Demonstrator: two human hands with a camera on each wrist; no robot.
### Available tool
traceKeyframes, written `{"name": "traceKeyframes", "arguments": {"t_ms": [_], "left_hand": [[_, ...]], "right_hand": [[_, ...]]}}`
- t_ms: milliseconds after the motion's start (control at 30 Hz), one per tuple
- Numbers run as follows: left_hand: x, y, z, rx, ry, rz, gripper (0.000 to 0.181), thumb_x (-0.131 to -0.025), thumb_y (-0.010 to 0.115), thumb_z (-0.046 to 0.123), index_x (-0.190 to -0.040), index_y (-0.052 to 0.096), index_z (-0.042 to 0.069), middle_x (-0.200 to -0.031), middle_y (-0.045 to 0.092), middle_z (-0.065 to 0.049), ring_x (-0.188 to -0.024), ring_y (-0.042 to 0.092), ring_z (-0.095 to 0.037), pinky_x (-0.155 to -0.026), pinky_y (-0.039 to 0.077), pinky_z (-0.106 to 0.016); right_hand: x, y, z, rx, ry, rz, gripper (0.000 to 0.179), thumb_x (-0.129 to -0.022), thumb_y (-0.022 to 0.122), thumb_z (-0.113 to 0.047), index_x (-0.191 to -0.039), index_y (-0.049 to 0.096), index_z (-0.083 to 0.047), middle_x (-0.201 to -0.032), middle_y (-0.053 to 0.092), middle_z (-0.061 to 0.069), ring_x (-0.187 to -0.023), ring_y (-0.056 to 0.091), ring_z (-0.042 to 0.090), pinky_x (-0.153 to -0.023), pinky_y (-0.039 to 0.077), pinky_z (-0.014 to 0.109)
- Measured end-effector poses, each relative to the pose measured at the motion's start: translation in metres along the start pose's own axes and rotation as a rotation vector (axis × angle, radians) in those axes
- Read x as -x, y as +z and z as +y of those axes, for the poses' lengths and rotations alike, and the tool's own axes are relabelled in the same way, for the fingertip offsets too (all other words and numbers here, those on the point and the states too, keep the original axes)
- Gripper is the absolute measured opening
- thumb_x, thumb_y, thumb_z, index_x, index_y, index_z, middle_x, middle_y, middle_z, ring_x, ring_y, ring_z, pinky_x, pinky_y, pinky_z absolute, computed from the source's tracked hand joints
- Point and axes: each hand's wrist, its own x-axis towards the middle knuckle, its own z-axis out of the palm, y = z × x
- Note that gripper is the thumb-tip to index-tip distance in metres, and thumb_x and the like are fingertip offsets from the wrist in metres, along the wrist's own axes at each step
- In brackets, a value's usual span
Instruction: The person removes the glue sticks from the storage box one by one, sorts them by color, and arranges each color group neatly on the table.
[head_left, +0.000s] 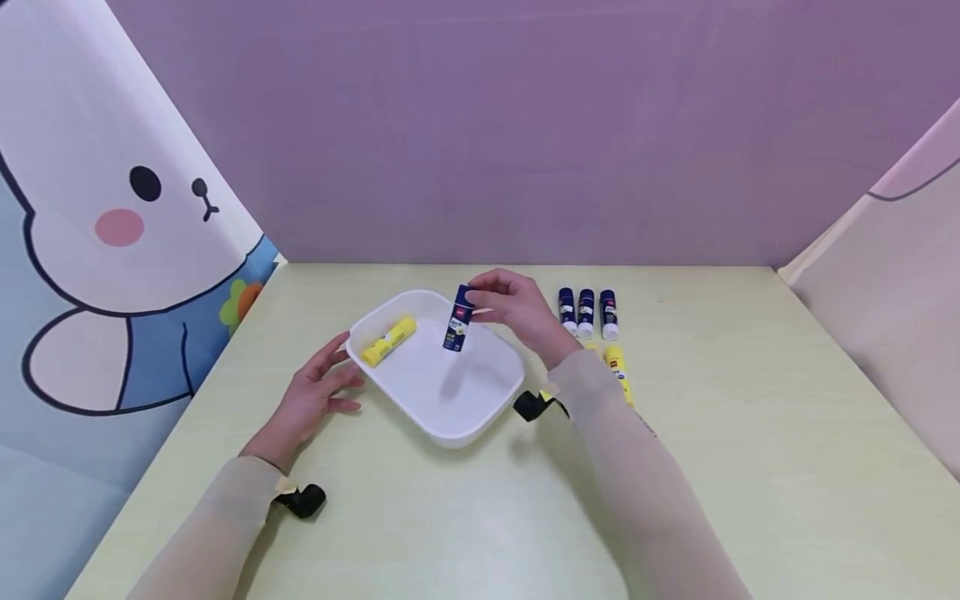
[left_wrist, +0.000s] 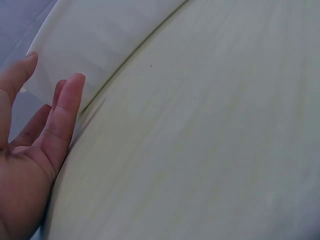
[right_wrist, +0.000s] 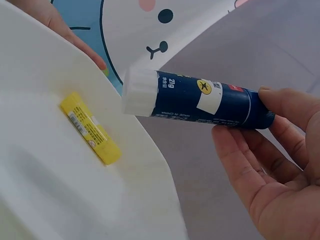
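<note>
My right hand (head_left: 517,308) pinches a dark blue glue stick (head_left: 457,321) by one end, between thumb and fingers, above the white plastic basin (head_left: 420,417). In the right wrist view its white end (right_wrist: 140,92) points away from the fingers. Inside the basin, near its left side, lies a yellow glue stick (head_left: 389,341). My left hand (head_left: 311,400) is at the basin's left side, its fingertips right at the rim and wall. From the left wrist, the fingers (left_wrist: 65,115) look extended beside the basin wall, with nothing in their grasp.
Right of the basin, three dark blue glue sticks (head_left: 586,313) form a row on the pale table (head_left: 750,417). Nearer, a yellow glue stick (head_left: 618,371) is partly hidden by the right sleeve (head_left: 637,467), with more yellow showing beside it. A purple backdrop (head_left: 525,133) stands behind the table.
</note>
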Motion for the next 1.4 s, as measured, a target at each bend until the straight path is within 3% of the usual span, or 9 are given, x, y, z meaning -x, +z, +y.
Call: {"name": "traceKeyframes", "arguments": {"t_ms": [333, 933, 1400], "left_hand": [[0.0, 0.001, 0.001, -0.026, -0.009, 0.008, 0.068, -0.101, 0.061, 0.032, -0.158, 0.026, 0.035, -0.151, 0.035, -0.009, -0.099, 0.063, -0.012, -0.076, 0.061, -0.031], [0.001, 0.001, -0.001, 0.03, -0.004, 0.01, 0.066, -0.1, 0.062, 0.029, -0.158, 0.029, 0.034, -0.147, 0.037, -0.006, -0.098, 0.063, -0.012, -0.072, 0.062, -0.03], [0.0, -0.001, -0.002, -0.015, -0.009, 0.013, 0.068, -0.1, 0.062, 0.033, -0.158, 0.028, 0.035, -0.15, 0.036, -0.009, -0.1, 0.062, -0.013, -0.075, 0.061, -0.031]], "right_hand": [[0.009, -0.038, 0.0, 0.041, 0.002, 0.026, 0.02, -0.096, 0.065, -0.004, -0.115, 0.063, 0.002, -0.11, 0.063, 0.014, -0.099, 0.066, 0.025, -0.087, 0.059, 0.039], [0.021, -0.077, -0.012, 0.151, 0.036, 0.098, 0.026, -0.098, 0.064, -0.01, -0.121, 0.06, 0.002, -0.123, 0.061, 0.016, -0.108, 0.064, 0.027, -0.09, 0.058, 0.041], [0.032, -0.117, -0.026, 0.232, 0.11, 0.201, 0.033, -0.1, 0.062, -0.016, -0.13, 0.057, -0.002, -0.13, 0.056, 0.014, -0.115, 0.06, 0.027, -0.092, 0.056, 0.031]]}}
